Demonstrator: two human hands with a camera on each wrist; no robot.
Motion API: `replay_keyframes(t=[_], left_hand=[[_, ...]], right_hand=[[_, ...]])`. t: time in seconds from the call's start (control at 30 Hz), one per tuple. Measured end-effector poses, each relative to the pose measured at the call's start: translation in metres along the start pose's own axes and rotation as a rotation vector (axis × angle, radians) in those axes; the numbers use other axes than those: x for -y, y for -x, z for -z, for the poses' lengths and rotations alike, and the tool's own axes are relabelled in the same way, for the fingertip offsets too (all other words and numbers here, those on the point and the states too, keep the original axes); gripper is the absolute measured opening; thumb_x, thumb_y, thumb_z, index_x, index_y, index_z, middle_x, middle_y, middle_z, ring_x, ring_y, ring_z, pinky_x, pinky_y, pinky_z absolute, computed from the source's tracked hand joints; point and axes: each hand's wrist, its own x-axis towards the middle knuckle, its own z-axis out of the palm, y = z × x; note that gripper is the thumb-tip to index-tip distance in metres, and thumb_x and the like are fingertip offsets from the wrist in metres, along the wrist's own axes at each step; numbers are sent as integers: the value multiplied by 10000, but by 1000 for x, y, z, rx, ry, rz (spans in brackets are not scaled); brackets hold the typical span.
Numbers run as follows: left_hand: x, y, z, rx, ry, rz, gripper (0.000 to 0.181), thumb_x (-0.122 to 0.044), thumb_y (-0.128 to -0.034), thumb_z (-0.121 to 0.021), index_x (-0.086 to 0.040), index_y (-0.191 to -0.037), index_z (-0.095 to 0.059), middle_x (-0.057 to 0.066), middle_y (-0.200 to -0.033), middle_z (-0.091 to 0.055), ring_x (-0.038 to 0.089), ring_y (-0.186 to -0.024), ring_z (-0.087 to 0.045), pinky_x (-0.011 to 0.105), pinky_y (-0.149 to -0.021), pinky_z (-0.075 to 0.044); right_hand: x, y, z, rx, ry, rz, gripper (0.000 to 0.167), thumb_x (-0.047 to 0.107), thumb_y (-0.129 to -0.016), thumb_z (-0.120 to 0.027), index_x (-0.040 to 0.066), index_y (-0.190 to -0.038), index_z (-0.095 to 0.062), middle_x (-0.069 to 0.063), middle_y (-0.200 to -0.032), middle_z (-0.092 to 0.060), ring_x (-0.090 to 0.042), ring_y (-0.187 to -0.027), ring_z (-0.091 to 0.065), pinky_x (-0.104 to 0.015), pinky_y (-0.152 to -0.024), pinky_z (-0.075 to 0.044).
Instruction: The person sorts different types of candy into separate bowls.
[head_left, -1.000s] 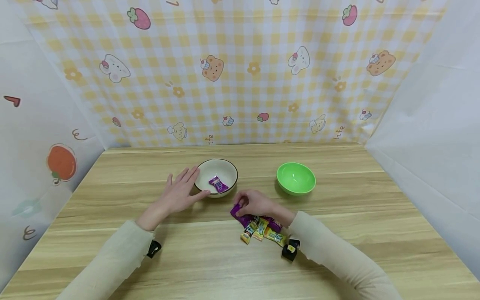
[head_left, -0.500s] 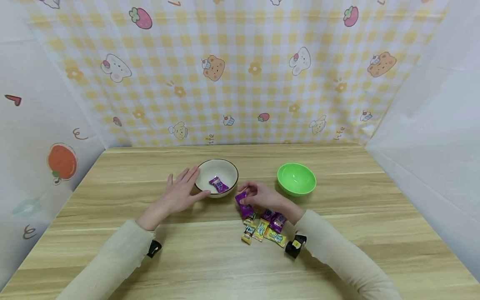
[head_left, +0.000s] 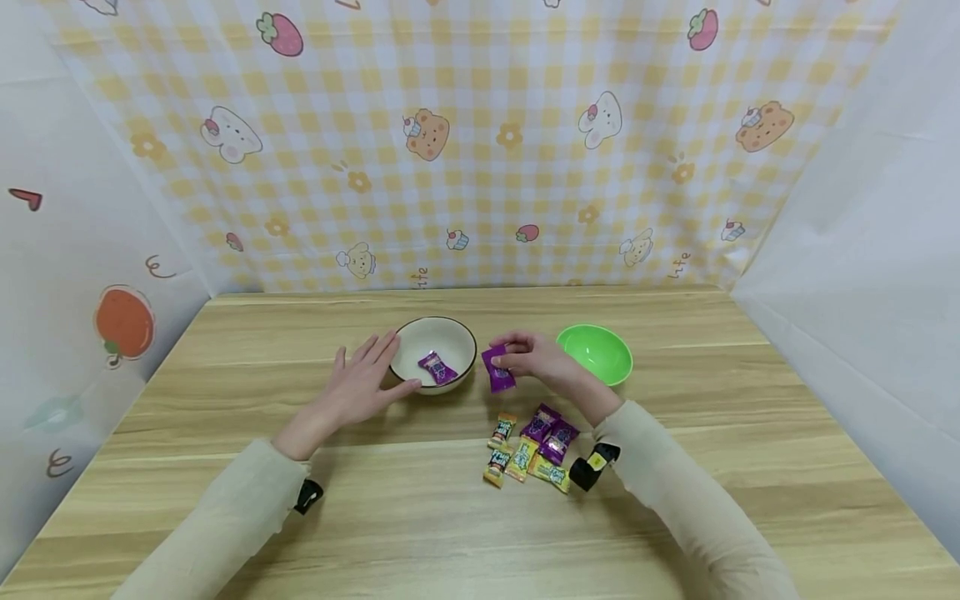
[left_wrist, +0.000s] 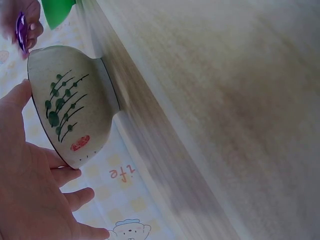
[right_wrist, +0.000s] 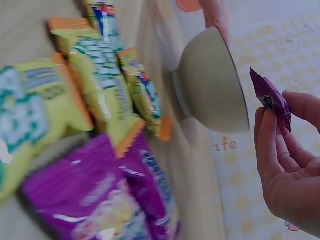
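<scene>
Purple packet [head_left: 498, 369] pinched beside the cream bowl [head_left: 423, 335].
The right hand [head_left: 536, 359] pinches the packet between thumb and fingers, raised just right of the cream bowl; the left hand [head_left: 357, 388], fingers spread, touches the bowl's left rim. One purple sweet [head_left: 437, 367] lies inside the bowl; loose packets [head_left: 523, 459] lie on its near side, rightward. A loosened pinch could drop the packet outside the bowl; uneven left-hand pressure could tip the bowl.

Bright head view; dimmer right wrist view, nearest wrappers [right_wrist: 82, 182] blurry
</scene>
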Motion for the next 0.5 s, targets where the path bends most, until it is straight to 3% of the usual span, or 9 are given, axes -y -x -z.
replay_keyframes(t=[0.2, 0.5], left_hand=[[1, 0, 0, -1, 3, -2, 891, -673, -803, -350, -29, -1399, -196, 121, -1443, -155, 335, -1293, -104, 617, -940, 25], [0, 0, -1, 1, 5, -1, 894, -679, -800, -345, -35, -1401, -193, 115, -1445, -153, 337, -1291, -112, 617, -940, 27]], right_hand=[[8, -12, 2, -50, -43, 4, 402, 53, -822, -608, -73, -1180, -476, -144, -992, -570, -199, -873, -573, -324, -798, -455], [24, -25, -4, -91, -14, 23, 399, 88, -796, -654, -42, -1150, -522, -125, -1018, -584, -204, -919, -565, -299, -779, -466]])
